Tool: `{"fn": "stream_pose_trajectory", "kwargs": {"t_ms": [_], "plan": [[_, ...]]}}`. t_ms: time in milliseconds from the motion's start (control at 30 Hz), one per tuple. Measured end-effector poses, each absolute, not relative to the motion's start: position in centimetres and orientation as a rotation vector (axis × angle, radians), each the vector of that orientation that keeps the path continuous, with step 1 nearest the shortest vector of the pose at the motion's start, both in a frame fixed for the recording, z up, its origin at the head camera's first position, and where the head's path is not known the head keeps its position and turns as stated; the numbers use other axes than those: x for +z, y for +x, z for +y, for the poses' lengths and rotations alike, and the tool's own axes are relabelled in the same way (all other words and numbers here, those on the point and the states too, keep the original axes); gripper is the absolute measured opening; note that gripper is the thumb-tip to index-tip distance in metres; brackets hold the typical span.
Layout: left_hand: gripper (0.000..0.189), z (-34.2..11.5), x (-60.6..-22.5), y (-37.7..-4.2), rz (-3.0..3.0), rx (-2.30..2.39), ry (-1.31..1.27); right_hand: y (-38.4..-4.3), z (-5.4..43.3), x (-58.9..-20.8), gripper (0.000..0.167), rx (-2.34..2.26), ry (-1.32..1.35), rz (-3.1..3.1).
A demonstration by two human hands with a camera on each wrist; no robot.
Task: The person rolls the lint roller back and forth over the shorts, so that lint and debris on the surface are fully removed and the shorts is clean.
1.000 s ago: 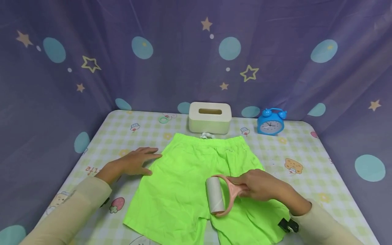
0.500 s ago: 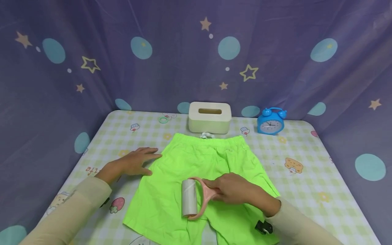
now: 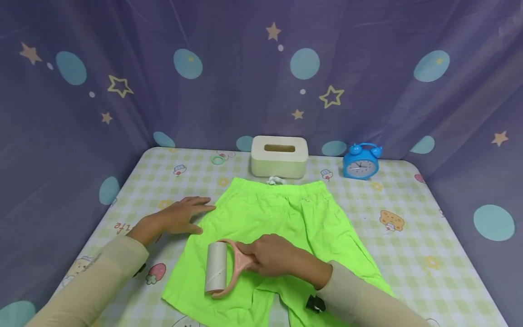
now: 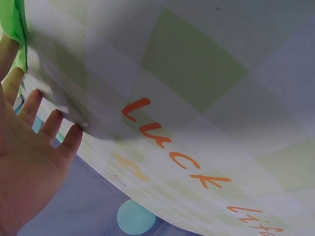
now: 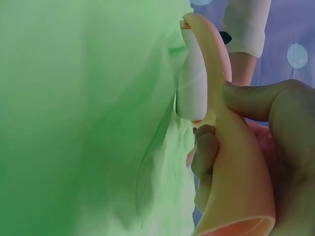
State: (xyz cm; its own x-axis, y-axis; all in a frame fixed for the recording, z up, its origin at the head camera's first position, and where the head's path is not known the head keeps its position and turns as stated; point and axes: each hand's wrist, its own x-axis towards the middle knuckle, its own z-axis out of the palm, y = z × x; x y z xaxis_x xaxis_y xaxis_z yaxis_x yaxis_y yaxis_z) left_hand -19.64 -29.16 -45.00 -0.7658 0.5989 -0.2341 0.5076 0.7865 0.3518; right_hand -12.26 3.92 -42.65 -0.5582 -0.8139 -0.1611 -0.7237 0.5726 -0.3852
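Observation:
Bright green shorts [image 3: 261,218] lie spread on the table, waistband toward the back, with a white drawstring knot at its middle. My right hand [image 3: 271,255] grips the pink handle of a lint roller [image 3: 216,268]; its pale roll rests over the left leg of the shorts in the head view. In the right wrist view, thumb and fingers wrap the handle [image 5: 241,172], and the roll [image 5: 193,83] meets the green cloth. My left hand [image 3: 181,216] lies with fingers extended at the left edge of the shorts; the left wrist view shows its fingertips [image 4: 74,132] on the tablecloth and cloth edge.
A cream and green tissue box [image 3: 279,163] stands just behind the waistband. To its right is a blue alarm clock [image 3: 361,162], and to its left a small mint-green ring [image 3: 218,160]. A purple patterned curtain [image 3: 229,104] hangs behind the checkered tablecloth [image 3: 412,254].
My right hand has moved the lint roller leftward across the shorts, from the middle onto the left leg. The cloth on the right has shifted slightly. My left hand has stayed in place.

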Motion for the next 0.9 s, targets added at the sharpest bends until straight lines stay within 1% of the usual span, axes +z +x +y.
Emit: {"fn": "stream_pose_trajectory", "kwargs": {"t_ms": [233, 433, 667, 900], "plan": [[0.072, -29.2, -45.0, -19.7, 2.644, 0.4, 0.844, -11.6, 0.3, -42.6, 0.059, -0.24, -1.329, 2.547], [0.072, -29.2, -44.8, -19.5, 2.652, 0.398, 0.855, -11.0, -2.5, -42.9, 0.056, -0.187, -1.324, 2.559], [0.071, -29.0, -44.5, -19.5, 2.656, 0.389, 0.855, -9.8, -4.6, -42.8, 0.055, -0.136, -1.239, 2.625], [0.072, -29.0, -44.6, -19.5, 2.654, 0.395, 0.858, -9.0, -6.0, -43.8, 0.051, -0.193, -1.257, 2.67]]}}
